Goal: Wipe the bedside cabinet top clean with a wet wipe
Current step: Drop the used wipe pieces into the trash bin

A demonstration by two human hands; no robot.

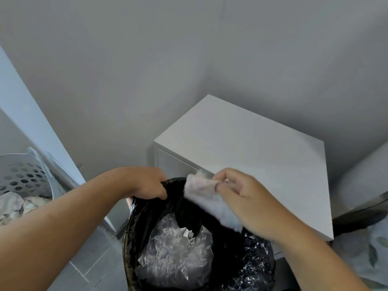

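- A crumpled wet wipe [206, 198], smudged along its upper fold, is held over the open mouth of a bin lined with a black bin bag [247, 255]; the discarding of the wipe is judged to be the step in hand.
- The right hand [245, 198] is closed on the wipe, which is pinched at its upper edge between thumb and fingertips while the rest hangs down, blurred, toward the bag.
- The left hand [147, 182] is clenched on the far rim of the bin bag, and the opening is held wide by that grip.
- The bedside cabinet top [247, 156] is seen bare and white just behind the bin, set into the corner of the room; no marks can be made out on it from this angle, so the wiping is judged to be done or nearly so.
- For a clean drop, the wipe is best released above the middle of the opening, over the clear crumpled plastic [178, 250] already lying inside, and not at the rim, where it could catch on the folded liner.
- The hold on the liner is best kept until the wipe has fallen, so that the bag is not dragged inward.
- The soiled fold is best kept clear of the cabinet's near edge, which stands close beside the pinching hand.
- A perforated laundry basket [23, 175] with cloth in it is seen at the far left, well apart from the action.
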